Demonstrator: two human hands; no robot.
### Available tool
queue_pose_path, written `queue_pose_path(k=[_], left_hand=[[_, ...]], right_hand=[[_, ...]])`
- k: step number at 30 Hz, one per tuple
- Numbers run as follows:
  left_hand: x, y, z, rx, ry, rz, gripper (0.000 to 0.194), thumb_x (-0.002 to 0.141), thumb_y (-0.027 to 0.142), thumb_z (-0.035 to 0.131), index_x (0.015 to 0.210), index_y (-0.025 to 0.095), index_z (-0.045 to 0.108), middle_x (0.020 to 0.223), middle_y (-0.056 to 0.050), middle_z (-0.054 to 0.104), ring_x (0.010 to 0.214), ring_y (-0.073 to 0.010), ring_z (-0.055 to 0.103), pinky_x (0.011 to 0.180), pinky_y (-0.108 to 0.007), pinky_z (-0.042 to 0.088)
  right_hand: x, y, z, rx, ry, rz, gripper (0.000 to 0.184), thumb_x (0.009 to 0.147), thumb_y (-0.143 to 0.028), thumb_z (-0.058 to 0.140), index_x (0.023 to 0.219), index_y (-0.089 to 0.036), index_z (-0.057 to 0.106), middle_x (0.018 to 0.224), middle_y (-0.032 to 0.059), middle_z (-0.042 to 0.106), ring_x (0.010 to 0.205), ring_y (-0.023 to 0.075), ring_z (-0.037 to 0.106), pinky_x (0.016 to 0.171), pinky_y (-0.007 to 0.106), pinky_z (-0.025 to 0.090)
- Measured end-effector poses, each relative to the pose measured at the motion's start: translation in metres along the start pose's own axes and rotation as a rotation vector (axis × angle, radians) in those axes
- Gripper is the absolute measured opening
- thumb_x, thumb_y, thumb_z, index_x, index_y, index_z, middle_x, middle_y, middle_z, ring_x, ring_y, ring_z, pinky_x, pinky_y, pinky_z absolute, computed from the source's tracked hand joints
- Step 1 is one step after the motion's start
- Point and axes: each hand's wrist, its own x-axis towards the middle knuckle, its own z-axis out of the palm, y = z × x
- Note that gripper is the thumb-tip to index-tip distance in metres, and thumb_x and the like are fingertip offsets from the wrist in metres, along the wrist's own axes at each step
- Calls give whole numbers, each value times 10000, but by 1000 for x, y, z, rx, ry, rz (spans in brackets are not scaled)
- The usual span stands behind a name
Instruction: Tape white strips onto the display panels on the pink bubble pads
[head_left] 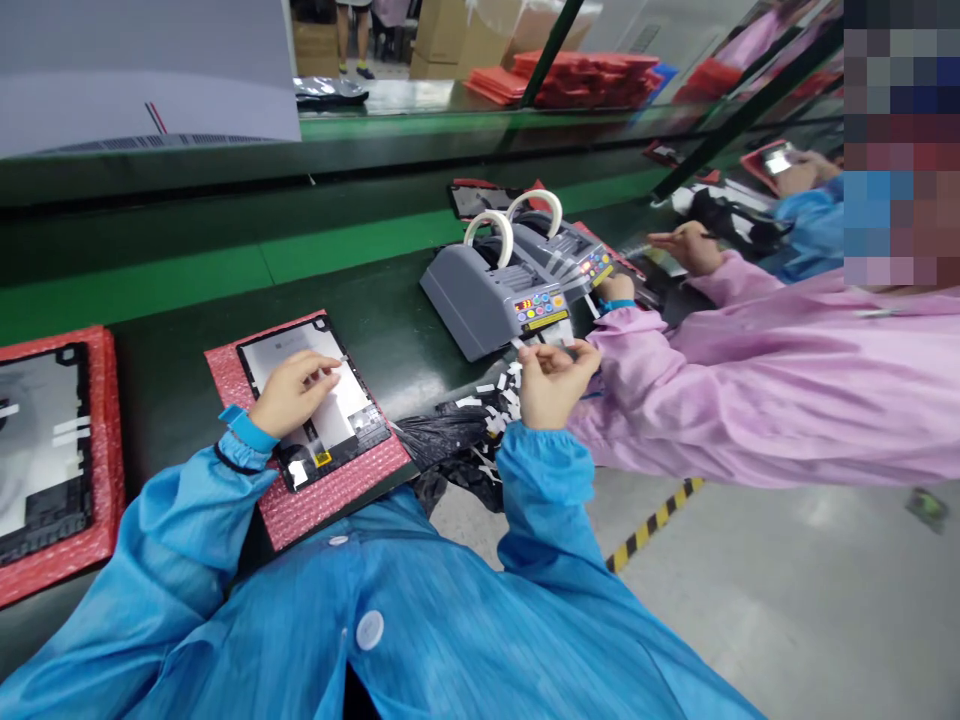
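Note:
My left hand (298, 393) rests over a tablet panel (330, 385), its fingers loosely bent and apart, with no object visible in them. The panel has a silver back, a black frame and a yellow-edged part near its lower end. It lies on a red bubble-wrap sheet (300, 512). My right hand (553, 388) is at the front of the nearer grey tape dispenser (480, 300). Its fingers are curled, with a small strip of white tape (517, 343) at the fingertips. Below hangs a black plastic bag (450, 440) with many white tape scraps on it.
A second tablet panel (45, 450) lies on red wrap at left. Another tape dispenser (559, 245) stands behind the first. A co-worker in a pink sleeve (750, 370) works close on my right. Red packs (585, 78) lie on the shelf behind a green post.

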Motion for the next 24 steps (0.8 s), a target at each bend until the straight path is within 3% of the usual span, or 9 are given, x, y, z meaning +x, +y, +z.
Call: queue_pose_path(k=[6, 10, 12, 16, 24], left_hand=[[12, 35, 17, -246, -62, -25, 304, 794, 413, 556, 932, 160, 651, 857, -44, 672, 735, -138, 580, 669, -247, 459], [9, 30, 20, -276, -62, -94, 195, 777, 336, 578, 716, 154, 612, 708, -11, 632, 639, -111, 536, 614, -225, 426], [4, 23, 19, -287, -31, -137, 194, 779, 312, 569, 663, 157, 585, 646, 6, 599, 600, -102, 508, 587, -220, 406], [-1, 14, 19, -310, 27, -207, 182, 771, 296, 569, 653, 157, 568, 598, 24, 556, 561, -95, 465, 552, -220, 378], [0, 12, 23, -240, 3, -235, 166, 799, 278, 548, 677, 168, 573, 633, 19, 552, 609, -117, 485, 610, -253, 411]], right_hand=[[-59, -36, 42, 129, -709, 56, 490, 692, -303, 683, 987, -265, 293, 685, -71, 579, 601, 108, 569, 586, 253, 445], [-73, -41, 72, 151, -969, 136, 499, 694, -337, 695, 982, -266, 294, 678, -74, 575, 590, 108, 566, 578, 253, 440], [-74, -38, 80, 143, -1007, 179, 519, 682, -366, 706, 978, -267, 291, 703, -64, 593, 622, 119, 590, 613, 272, 461], [-72, -30, 86, 136, -960, 256, 560, 635, -392, 739, 948, -265, 293, 726, -59, 616, 667, 124, 608, 669, 290, 481], [-73, -25, 99, 167, -950, 355, 537, 596, -338, 713, 919, -258, 292, 622, -108, 566, 560, 81, 546, 588, 221, 433]])
